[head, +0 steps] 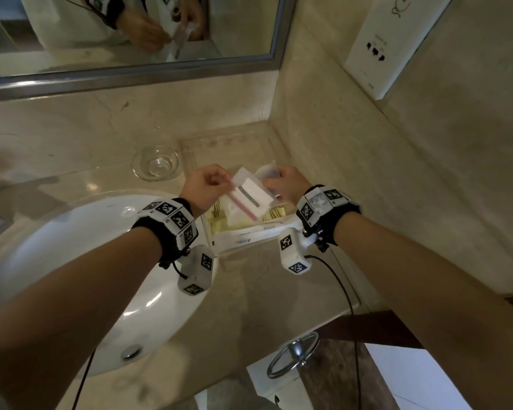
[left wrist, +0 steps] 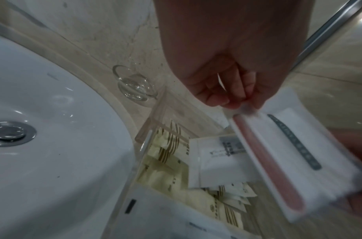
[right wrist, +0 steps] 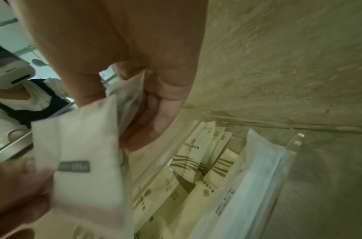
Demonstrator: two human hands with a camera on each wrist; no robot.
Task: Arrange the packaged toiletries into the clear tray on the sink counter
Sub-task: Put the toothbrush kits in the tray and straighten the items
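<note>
Left hand (head: pixel 203 187): fingers (left wrist: pixel 233 93) curled; one end of a white packet (head: pixel 249 199) is pinched between thumb and fingertips.
Right hand (head: pixel 285 184): the other end of the same packet is gripped, and further white packets (right wrist: pixel 123 97) are held in the curled fingers (right wrist: pixel 155 116).
White packet: held in the air between both hands, above the clear tray (head: pixel 190 152); a pink strip and a grey printed band are seen along its face.
Clear tray: set on the worktop (head: pixel 71 137) in the corner against the side wall, just right of the sink basin (head: pixel 71 261).
Cream sachets (head: pixel 274 214): lying inside the tray, below the held packet; brown stripes are printed on them.
Long white packets (head: pixel 249 235): laid along the near side of the tray.
Glass dish (head: pixel 155 165): standing on the worktop just left of the tray.
Mirror (head: pixel 131 39): both hands and the packet are reflected in it.
</note>
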